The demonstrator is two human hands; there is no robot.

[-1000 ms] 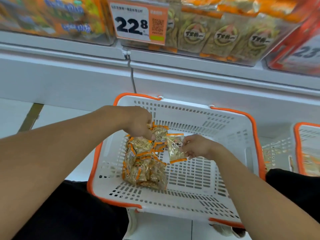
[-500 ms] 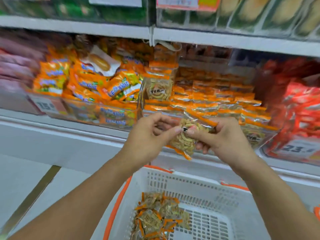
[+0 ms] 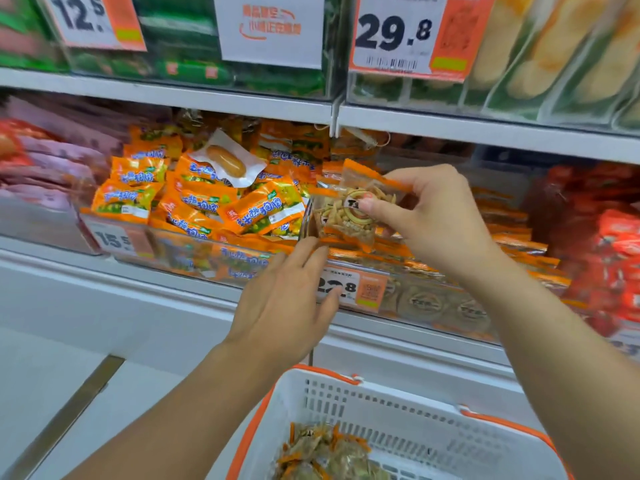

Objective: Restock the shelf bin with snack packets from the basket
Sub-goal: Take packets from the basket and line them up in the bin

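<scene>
At centre frame, the right hand (image 3: 436,216) pinches a snack packet (image 3: 353,211) above the clear shelf bin (image 3: 433,303); the left hand (image 3: 287,299), fingers spread, hovers empty below, over the white basket (image 3: 415,441).

You've got two hands in view: left hand (image 3: 284,303) empty, right hand (image 3: 433,216) on one snack packet (image 3: 349,209). One white basket (image 3: 415,427) with a heap of packets (image 3: 329,455), too jumbled to count. Four readable price tags: 12.5 (image 3: 93,19), 29.8 (image 3: 401,32), 15.5 (image 3: 114,239), 22.8 (image 3: 353,287); one sausage pack (image 3: 227,161) on the orange packets (image 3: 207,199).
</scene>
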